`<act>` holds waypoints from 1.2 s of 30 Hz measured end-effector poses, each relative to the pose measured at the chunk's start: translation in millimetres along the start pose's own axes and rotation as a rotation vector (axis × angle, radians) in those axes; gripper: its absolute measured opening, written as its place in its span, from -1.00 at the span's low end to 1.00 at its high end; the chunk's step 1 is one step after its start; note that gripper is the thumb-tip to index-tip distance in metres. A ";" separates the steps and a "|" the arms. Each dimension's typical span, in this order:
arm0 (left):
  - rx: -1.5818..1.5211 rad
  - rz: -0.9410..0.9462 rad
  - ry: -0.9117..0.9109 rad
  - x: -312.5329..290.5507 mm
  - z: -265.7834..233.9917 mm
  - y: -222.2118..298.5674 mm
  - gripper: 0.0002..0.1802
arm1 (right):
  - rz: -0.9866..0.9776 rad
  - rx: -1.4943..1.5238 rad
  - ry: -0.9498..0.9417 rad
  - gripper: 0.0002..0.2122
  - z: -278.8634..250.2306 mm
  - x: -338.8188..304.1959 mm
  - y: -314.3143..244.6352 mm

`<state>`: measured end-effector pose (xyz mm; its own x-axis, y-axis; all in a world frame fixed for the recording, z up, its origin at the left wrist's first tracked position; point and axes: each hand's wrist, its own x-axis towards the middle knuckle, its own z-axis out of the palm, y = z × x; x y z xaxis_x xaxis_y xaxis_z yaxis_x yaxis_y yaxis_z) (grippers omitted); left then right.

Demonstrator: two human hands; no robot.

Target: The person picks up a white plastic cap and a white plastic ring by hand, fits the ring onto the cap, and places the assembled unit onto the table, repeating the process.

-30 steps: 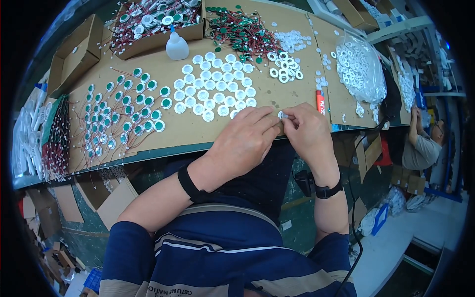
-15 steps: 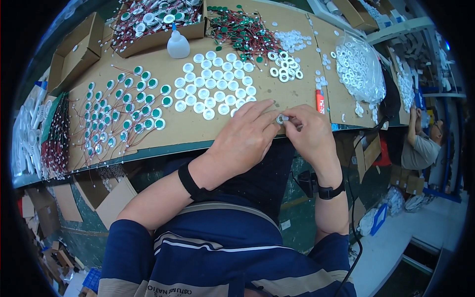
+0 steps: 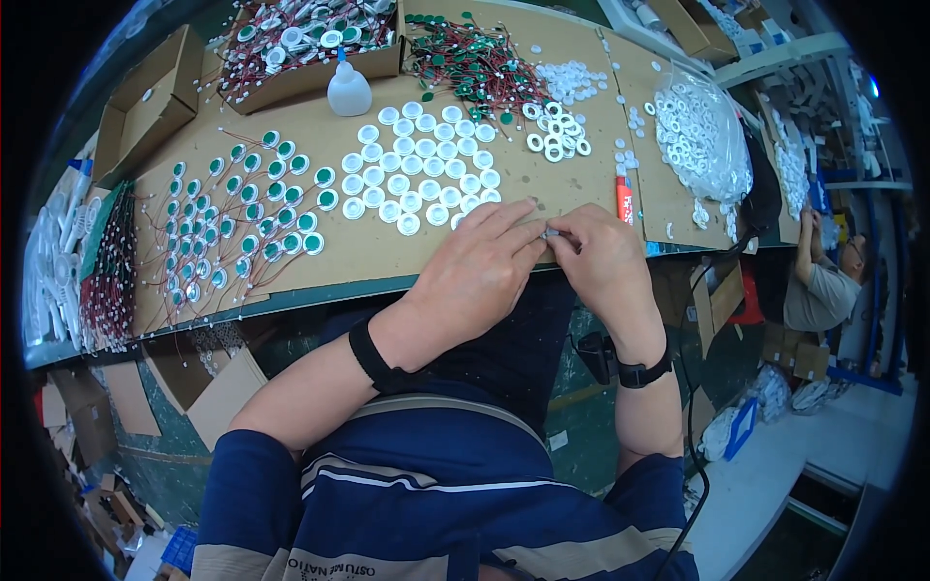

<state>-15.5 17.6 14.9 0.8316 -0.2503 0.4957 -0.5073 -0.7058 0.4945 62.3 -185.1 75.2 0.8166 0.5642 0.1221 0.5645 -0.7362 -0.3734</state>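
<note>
My left hand [image 3: 481, 259] lies near the table's front edge, its fingers close together and their tips against a small white ring [image 3: 549, 232]. The ring is mostly hidden between the two hands. From the other side my right hand [image 3: 603, 254] pinches at it with thumb and forefinger, seemingly on a small white disc that I can barely see. Just beyond my left fingers lies a group of round white caps [image 3: 411, 200] laid out flat. A pile of loose white rings [image 3: 553, 149] sits farther off, beside a scatter of small translucent discs [image 3: 573, 81].
Green discs with red wires [image 3: 293, 194] stand in rows at left. Behind are a white squeeze bottle [image 3: 349, 89], a full cardboard box [image 3: 320, 70] and a wired heap [image 3: 465, 63]. To the right lie a red tube [image 3: 625, 199] and a bag of rings [image 3: 697, 136]. Another person [image 3: 823, 281] works far right.
My right hand has shifted slightly left and closed in over the small ring, which showed more plainly before. My left hand has hardly moved.
</note>
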 end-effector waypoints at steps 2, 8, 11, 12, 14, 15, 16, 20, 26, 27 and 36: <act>-0.001 0.002 0.005 -0.6 1.3 -0.5 -0.60 | 0.000 -0.001 -0.009 -0.84 0.0 0.5 1.5; -0.020 0.006 0.008 -0.8 1.4 -2.4 -0.61 | 0.000 0.053 -0.084 -0.84 -7.0 6.4 5.5; -0.006 0.017 0.016 -0.3 1.1 -3.4 -0.62 | -0.050 0.066 -0.058 -0.83 -5.1 4.2 8.5; 0.001 0.022 0.019 -0.1 0.9 -3.7 -0.62 | -0.075 0.073 -0.045 -0.83 -3.6 3.1 9.1; 0.000 0.022 0.026 0.2 0.9 -3.1 -0.63 | -0.067 0.085 -0.025 -0.82 -0.1 -2.0 8.8; -0.001 0.023 0.032 0.6 0.8 -2.7 -0.64 | -0.058 0.097 -0.003 -0.82 1.8 -5.2 8.3; -0.002 0.026 0.038 0.8 0.7 -2.5 -0.64 | -0.049 0.109 0.019 -0.82 3.4 -7.9 7.8; -0.001 0.021 0.032 2.0 0.4 -3.2 -0.63 | -0.028 0.092 0.084 -0.81 11.3 -15.3 1.5; -0.004 0.026 0.055 4.4 -5.0 1.2 -0.67 | 0.046 0.158 0.067 -0.80 16.4 -1.6 4.8; 0.013 0.016 0.046 3.1 -6.1 0.6 -0.63 | 0.010 0.155 0.069 -0.80 20.5 2.6 4.1; 0.164 -0.039 -0.079 5.1 -5.8 6.0 -0.44 | 0.172 0.036 0.241 -0.77 -3.7 26.1 49.6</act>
<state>-15.6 15.9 24.5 0.8683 -0.2676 0.4177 -0.4362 -0.8128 0.3861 112.0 -208.3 63.3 0.9074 0.3240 0.2678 0.4143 -0.7972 -0.4391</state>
